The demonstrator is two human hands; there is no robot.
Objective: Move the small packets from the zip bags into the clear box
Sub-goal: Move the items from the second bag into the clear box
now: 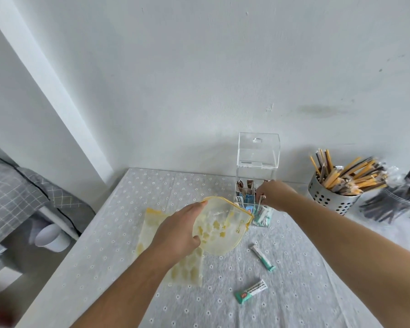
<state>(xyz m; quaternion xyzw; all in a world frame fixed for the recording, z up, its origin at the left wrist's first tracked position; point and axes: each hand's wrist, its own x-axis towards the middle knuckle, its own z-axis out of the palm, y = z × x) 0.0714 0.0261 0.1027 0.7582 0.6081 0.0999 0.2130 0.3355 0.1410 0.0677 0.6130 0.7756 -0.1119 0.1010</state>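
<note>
Both hands are working above the flowered grey tablecloth point(109, 233). Nearest to me, my left hand point(175, 230) is gripping a zip bag point(223, 223) with yellow trim, thumb on its near side and fingers curled over the rim, holding it up off the cloth with its mouth gaping open toward the box. I am seeing only yellow flower prints through its film; whether any packets are lying inside, I cannot tell. Under my left wrist a second zip bag point(187, 268) of the same print is lying flat on the cloth.

Closer to me on the right, two loose packets are lying on the table: a teal and white packet point(251, 291) nearest, and a slimmer white packet point(263, 256) with a teal end a little beyond it.

Further out, my right hand point(273, 194) is reaching to the front of the clear box point(257, 166), fingers pinched together on a small packet point(262, 200) at the box's low front compartment. Several teal and white packets point(262, 215) are standing in that front section, and brown and blue ones are sitting in the divisions behind. The box's hinged lid is standing open against the wall.

Off to the right, a perforated metal holder point(329, 197) is bristling with yellow and brown sticks, and a second container point(393, 204) of dark sticks is sitting beside it.
</note>
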